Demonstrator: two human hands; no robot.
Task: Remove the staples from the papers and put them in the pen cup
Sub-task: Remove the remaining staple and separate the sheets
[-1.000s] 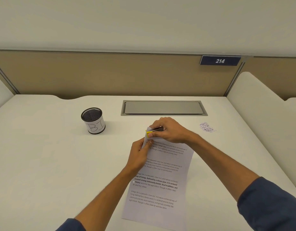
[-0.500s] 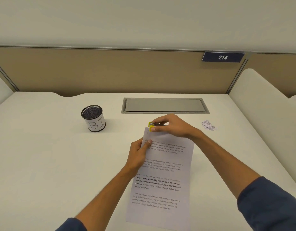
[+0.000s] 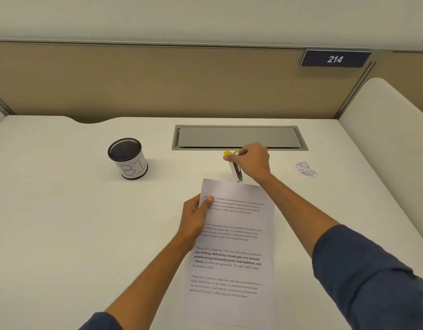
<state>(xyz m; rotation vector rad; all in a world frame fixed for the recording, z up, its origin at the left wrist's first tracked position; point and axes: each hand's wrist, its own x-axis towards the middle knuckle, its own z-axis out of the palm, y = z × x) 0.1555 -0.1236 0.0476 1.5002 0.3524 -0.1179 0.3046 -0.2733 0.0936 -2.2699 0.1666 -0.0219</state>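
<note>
No staple can be made out anywhere. The right hand point(image 3: 252, 160), at centre frame, has its fingers curled round a yellow-handled staple remover point(image 3: 234, 166), whose metal end points down just above the top edge of the papers point(image 3: 232, 248). The left hand point(image 3: 195, 217) pinches the papers' left edge, thumb on top. The mesh pen cup point(image 3: 127, 158), centre left, reads "BI". A plaque point(image 3: 335, 58) at upper right reads "214". The printed text begins "Village life is a peaceful".

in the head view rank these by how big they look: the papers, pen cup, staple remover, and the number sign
1. papers, though nearest the camera
2. number sign
3. pen cup, close to the sign, so that order is unsure
4. staple remover, partly hidden in the right hand
</note>
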